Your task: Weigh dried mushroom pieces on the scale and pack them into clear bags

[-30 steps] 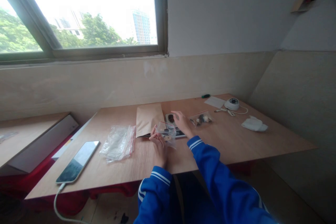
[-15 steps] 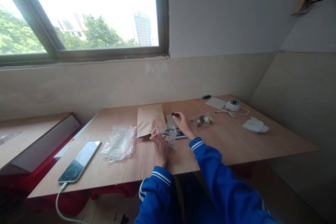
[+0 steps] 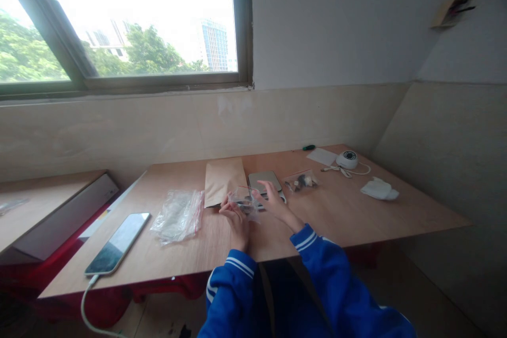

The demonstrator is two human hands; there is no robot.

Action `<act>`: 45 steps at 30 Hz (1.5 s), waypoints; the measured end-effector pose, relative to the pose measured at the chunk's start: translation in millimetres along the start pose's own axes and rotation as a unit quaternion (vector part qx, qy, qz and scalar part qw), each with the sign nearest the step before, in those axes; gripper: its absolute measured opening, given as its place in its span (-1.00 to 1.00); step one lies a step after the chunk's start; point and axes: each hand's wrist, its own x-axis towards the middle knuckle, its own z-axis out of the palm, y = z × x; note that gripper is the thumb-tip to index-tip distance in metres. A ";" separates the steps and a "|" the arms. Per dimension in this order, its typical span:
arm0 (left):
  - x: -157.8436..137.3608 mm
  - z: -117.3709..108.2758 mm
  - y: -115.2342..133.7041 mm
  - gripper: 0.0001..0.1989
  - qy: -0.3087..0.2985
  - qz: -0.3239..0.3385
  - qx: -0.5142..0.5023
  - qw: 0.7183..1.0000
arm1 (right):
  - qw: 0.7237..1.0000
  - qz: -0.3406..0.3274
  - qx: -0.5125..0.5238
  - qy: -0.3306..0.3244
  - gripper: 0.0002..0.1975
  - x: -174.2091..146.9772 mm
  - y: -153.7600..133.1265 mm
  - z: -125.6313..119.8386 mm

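Note:
My left hand (image 3: 235, 216) is closed on a small clear zip bag (image 3: 249, 214) with a red line along its top. Dark bits show through the plastic, too blurred to name. My right hand (image 3: 275, 205) is at the bag's right side near its mouth, fingers apart, with no object visible in them. Whether its fingertips touch the plastic is unclear. Just behind the bag sits a small scale (image 3: 264, 180) with a metal plate, its front partly covered by my right hand and the bag.
Left of my hands lie a brown paper envelope (image 3: 224, 179), a pile of clear zip bags (image 3: 178, 216) and a phone (image 3: 119, 243) on a cable. To the right are a filled zip bag (image 3: 301, 181), a white dome camera (image 3: 347, 159), white cloth (image 3: 379, 189), paper (image 3: 321, 156) and a green-handled tool (image 3: 309, 147).
My right hand has come from above the scale down to the bag's mouth. The small dark piece it held no longer shows in its fingers, and the scale plate is uncovered.

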 end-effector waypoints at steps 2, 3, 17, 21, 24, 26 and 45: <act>-0.1 -0.3 -0.3 -0.81 0.009 0.012 -0.002 1.000 | 0.998 0.047 0.043 -0.014 -0.29 -11.4 7.7 10.0; -0.7 -0.7 -0.5 -0.81 0.007 0.017 -0.007 1.000 | 0.995 0.068 0.068 -0.021 -0.21 -16.1 11.3 15.7; 6.8 -8.3 -0.4 -0.65 -0.101 0.005 -0.039 0.994 | 0.924 0.127 0.360 0.018 -0.58 -34.0 9.2 -2.4; 10.3 -7.7 -3.2 -0.59 -0.173 -0.120 -0.060 0.976 | 0.930 0.107 0.350 -0.018 -0.61 -41.2 2.6 -13.5; 10.2 -9.1 -1.6 -0.62 -0.225 -0.142 -0.065 0.962 | 0.942 0.103 0.319 -0.024 -0.64 -44.9 6.4 -17.2; 9.7 -9.9 0.9 -0.64 -0.252 -0.127 -0.064 0.957 | 0.952 0.096 0.290 -0.035 -0.68 -47.4 12.6 -19.2; -0.5 -14.0 4.1 -0.74 -0.265 -0.047 -0.023 0.963 | 0.967 0.119 0.204 0.094 -0.48 -38.7 49.5 -31.1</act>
